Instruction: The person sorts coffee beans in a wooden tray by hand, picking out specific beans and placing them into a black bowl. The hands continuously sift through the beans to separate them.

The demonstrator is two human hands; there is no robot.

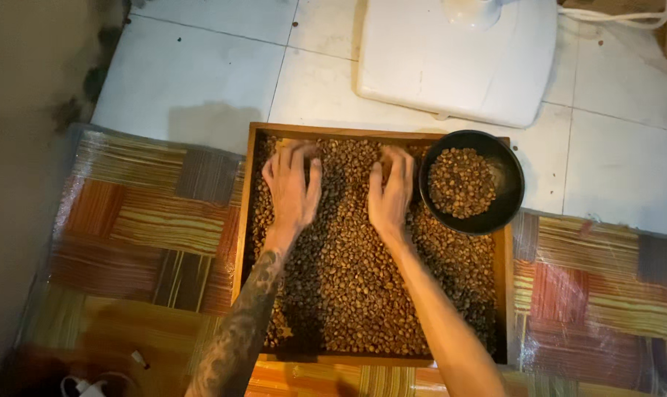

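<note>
A wooden tray [504, 294] lies on a striped mat and is filled with small brown beans [355, 287]. My left hand [292, 185] rests palm down on the beans near the tray's far left, fingers spread and dug in slightly. My right hand [391, 192] lies palm down on the beans beside it, toward the middle, fingers together and curled into the pile. A black bowl [507, 197] holding more beans sits on the tray's far right corner, just right of my right hand.
A white flat base of an appliance [458, 59] stands on the tiled floor beyond the tray. The colourful striped mat [135, 228] runs left and right under the tray. A dark wall is at the left. A white cable lies at the lower left.
</note>
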